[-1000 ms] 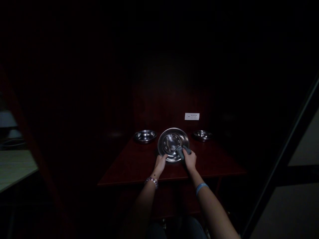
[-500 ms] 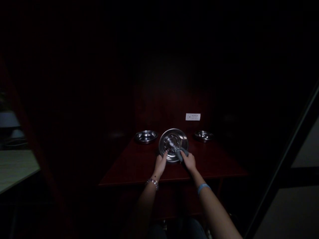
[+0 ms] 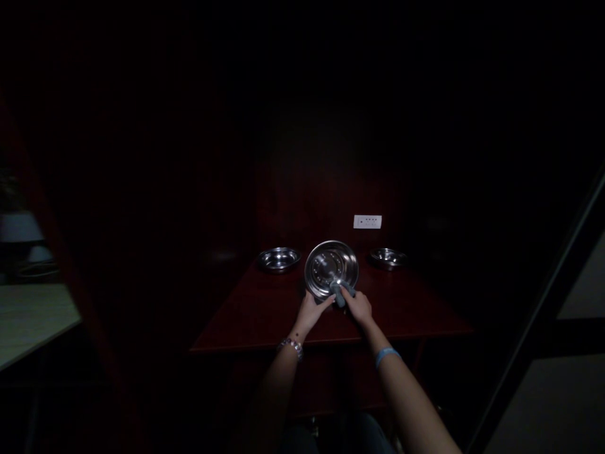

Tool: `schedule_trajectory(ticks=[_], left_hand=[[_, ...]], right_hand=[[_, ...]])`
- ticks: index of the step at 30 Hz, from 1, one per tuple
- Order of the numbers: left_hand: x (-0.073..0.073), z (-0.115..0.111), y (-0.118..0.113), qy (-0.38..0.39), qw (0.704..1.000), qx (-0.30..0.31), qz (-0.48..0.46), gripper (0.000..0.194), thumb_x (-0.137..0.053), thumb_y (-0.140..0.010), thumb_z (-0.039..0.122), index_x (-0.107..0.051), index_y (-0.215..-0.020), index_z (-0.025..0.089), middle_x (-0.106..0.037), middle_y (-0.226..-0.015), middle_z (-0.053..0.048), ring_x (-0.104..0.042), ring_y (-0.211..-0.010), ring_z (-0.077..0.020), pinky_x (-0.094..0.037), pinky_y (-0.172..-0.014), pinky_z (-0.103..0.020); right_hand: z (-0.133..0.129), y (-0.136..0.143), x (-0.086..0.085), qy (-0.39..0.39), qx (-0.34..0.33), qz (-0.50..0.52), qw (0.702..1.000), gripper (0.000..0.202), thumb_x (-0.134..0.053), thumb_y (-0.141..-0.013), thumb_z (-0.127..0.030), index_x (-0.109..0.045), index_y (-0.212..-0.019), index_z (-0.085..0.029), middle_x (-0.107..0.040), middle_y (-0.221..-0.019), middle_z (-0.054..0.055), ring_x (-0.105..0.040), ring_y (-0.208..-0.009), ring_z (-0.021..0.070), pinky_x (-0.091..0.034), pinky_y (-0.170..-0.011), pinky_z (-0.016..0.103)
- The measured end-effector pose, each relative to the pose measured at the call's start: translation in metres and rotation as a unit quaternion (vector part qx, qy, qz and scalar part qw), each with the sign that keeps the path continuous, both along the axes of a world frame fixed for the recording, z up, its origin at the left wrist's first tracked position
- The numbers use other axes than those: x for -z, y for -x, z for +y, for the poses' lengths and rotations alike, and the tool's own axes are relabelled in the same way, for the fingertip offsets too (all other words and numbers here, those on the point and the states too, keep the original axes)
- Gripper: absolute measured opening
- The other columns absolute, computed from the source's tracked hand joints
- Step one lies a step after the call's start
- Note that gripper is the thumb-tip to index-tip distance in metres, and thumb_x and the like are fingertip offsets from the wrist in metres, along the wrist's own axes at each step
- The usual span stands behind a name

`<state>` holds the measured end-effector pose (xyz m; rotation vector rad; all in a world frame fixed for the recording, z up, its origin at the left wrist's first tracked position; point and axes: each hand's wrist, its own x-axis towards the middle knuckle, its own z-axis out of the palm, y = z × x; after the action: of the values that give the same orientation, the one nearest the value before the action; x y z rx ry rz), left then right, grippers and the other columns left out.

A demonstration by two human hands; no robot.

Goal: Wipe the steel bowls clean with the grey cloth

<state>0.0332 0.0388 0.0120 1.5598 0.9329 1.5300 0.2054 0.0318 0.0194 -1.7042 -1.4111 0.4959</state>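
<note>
A shiny steel basin [image 3: 327, 266] is tilted up over the table, its inside facing me. My left hand [image 3: 311, 312] grips its lower left rim, thumb lying along the near edge and fingers hidden behind. In my right hand [image 3: 359, 307] is a bunched grey cloth [image 3: 339, 294], pressed against the basin's lower right inside near the rim. A bead bracelet circles my left wrist and a blue band my right.
On the dark red table [image 3: 265, 321], one steel basin [image 3: 278, 260] stands at the back left and a smaller steel bowl [image 3: 388, 258] at the back right. A white socket panel [image 3: 367, 222] is on the back wall. A pale tabletop [image 3: 35, 315] shows at far left.
The basin has tipped and shifted slightly. My left thumb has moved from the basin's inside down to its near rim. The cloth has moved slightly along the lower right inside.
</note>
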Motion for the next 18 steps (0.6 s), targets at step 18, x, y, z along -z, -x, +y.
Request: schedule_trajectory(ticks=[18], left_hand=[[0.004,0.016,0.001,0.028,0.999,-0.039,-0.015,0.044,-0.063,-0.079,0.02,-0.064,-0.123,0.016,-0.067,-0.131,-0.011,-0.056,-0.129,-0.0236,-0.035,-0.114,-0.039]], right_hand=[[0.003,-0.003,0.004,-0.006,0.027,0.055,0.998,0.055,-0.055,-0.081,-0.065,-0.079,-0.088,-0.016,-0.076,-0.074,0.01,-0.073,-0.081,0.026,-0.053,-0.075,0.03]])
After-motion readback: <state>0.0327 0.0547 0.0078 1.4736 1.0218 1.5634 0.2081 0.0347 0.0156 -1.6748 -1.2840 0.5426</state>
